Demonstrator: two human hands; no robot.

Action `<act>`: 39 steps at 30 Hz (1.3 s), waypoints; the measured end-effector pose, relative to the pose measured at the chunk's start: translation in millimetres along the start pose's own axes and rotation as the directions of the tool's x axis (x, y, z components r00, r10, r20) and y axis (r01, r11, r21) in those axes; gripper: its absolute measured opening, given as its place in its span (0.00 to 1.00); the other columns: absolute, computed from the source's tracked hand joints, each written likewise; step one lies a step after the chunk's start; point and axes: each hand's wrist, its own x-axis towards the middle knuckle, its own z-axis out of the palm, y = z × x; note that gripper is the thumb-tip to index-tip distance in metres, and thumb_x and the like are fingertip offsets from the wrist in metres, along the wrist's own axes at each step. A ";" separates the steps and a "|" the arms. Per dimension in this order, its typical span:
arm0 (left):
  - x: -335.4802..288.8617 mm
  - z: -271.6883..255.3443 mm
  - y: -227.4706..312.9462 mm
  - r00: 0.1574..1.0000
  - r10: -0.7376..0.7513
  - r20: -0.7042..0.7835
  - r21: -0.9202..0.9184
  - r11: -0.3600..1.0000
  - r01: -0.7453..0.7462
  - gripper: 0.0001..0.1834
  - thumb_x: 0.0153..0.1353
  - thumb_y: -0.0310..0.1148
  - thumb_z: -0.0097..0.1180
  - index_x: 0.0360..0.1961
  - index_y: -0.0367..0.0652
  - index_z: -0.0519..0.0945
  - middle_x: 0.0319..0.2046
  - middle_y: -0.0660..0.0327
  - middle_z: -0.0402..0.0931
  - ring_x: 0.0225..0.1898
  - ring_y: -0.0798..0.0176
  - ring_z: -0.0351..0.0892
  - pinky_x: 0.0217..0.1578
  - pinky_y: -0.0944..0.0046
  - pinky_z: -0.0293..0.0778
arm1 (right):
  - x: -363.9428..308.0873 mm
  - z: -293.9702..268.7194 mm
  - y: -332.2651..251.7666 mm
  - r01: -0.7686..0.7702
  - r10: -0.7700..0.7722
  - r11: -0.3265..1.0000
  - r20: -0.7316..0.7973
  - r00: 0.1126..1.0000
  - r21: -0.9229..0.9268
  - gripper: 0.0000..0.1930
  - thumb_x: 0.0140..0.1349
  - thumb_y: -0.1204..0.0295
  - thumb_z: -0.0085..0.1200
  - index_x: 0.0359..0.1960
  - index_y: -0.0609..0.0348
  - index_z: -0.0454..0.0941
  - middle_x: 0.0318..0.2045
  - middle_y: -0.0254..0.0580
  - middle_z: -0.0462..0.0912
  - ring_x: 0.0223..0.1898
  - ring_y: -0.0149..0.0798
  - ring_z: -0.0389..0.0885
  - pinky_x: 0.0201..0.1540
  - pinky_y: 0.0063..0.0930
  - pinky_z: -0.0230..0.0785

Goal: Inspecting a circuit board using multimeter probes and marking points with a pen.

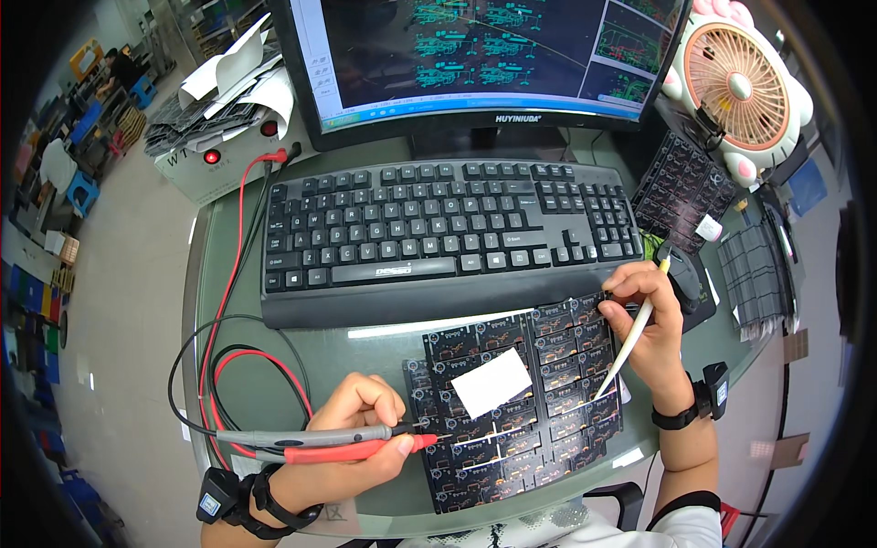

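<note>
A black panel of small printed circuit boards (548, 429) lies slightly tilted on the green desk mat in front of me. A blank white card (491, 382) rests on it. My left hand (370, 406) is closed round two test probes, a grey-and-black probe (320, 437) and a red probe (347, 450). Their tips are at the panel's left edge; I cannot tell whether they touch it. My right hand (653, 320) pinches the panel's upper right corner. It also holds a slim white pen (632, 345), its tip pointing down at the panel's right part.
A black keyboard (448, 228) lies beyond the panel, below a monitor (493, 55) showing green circuit drawings. Red and black leads (239, 247) run from a grey box (215, 169) on the left. At right are a mouse (683, 279), stacked panels (756, 274) and a fan (738, 87).
</note>
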 end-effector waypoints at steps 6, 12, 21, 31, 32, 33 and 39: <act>0.0 1.7 0.2 1.000 0.016 -0.006 0.012 1.000 -0.015 0.14 0.58 0.21 0.56 0.39 0.43 0.63 0.35 0.62 0.65 0.34 0.74 0.62 0.37 0.70 0.66 | -1.1 2.6 2.3 -0.062 0.062 0.998 0.033 0.998 -0.018 0.13 0.53 0.82 0.63 0.37 0.60 0.73 0.38 0.39 0.78 0.31 0.26 0.74 0.33 0.18 0.68; 0.5 2.4 -1.5 0.999 0.042 -0.005 0.025 0.999 -0.042 0.14 0.58 0.21 0.56 0.39 0.43 0.63 0.34 0.62 0.65 0.34 0.74 0.62 0.37 0.70 0.65 | -2.6 2.7 2.5 -0.100 0.101 0.995 0.058 0.993 -0.024 0.13 0.53 0.82 0.64 0.37 0.60 0.73 0.38 0.39 0.79 0.31 0.27 0.73 0.33 0.19 0.67; 0.5 1.6 -1.7 0.999 0.024 -0.021 -0.011 1.000 -0.025 0.15 0.57 0.19 0.55 0.39 0.43 0.63 0.34 0.61 0.65 0.33 0.73 0.62 0.37 0.69 0.65 | 1.2 5.0 0.5 -0.139 0.142 0.990 0.097 0.985 -0.035 0.12 0.53 0.82 0.63 0.37 0.61 0.73 0.37 0.39 0.78 0.30 0.29 0.74 0.33 0.22 0.69; 0.4 1.5 -2.6 0.999 0.022 -0.026 -0.015 1.000 -0.023 0.15 0.57 0.19 0.55 0.39 0.43 0.63 0.34 0.60 0.65 0.32 0.73 0.62 0.35 0.70 0.65 | 0.9 4.5 -0.7 -0.129 0.133 0.991 0.097 0.986 -0.046 0.12 0.54 0.81 0.63 0.37 0.61 0.73 0.36 0.38 0.78 0.30 0.29 0.74 0.32 0.22 0.69; 0.4 1.6 -2.8 0.999 0.024 -0.025 -0.011 1.000 -0.025 0.15 0.57 0.19 0.55 0.39 0.43 0.63 0.34 0.61 0.65 0.32 0.73 0.62 0.35 0.70 0.65 | 0.8 4.1 -0.9 -0.118 0.121 0.992 0.087 0.989 -0.048 0.12 0.54 0.81 0.63 0.37 0.61 0.73 0.36 0.38 0.78 0.30 0.29 0.74 0.32 0.22 0.69; 0.4 1.6 -3.0 0.999 0.024 -0.025 -0.011 1.000 -0.025 0.15 0.57 0.19 0.55 0.39 0.43 0.63 0.34 0.61 0.65 0.32 0.73 0.62 0.35 0.70 0.65 | 0.8 3.8 -1.1 -0.106 0.110 0.993 0.077 0.991 -0.050 0.12 0.54 0.81 0.63 0.37 0.61 0.73 0.36 0.38 0.78 0.30 0.29 0.75 0.32 0.22 0.69; 0.2 2.0 -3.2 0.999 0.025 -0.026 -0.008 1.000 -0.025 0.15 0.57 0.19 0.56 0.39 0.43 0.63 0.34 0.61 0.65 0.32 0.74 0.62 0.34 0.70 0.65 | 1.6 2.7 -0.6 -0.117 0.124 0.991 0.121 0.985 -0.067 0.12 0.54 0.81 0.63 0.37 0.61 0.73 0.36 0.38 0.78 0.30 0.30 0.75 0.32 0.22 0.69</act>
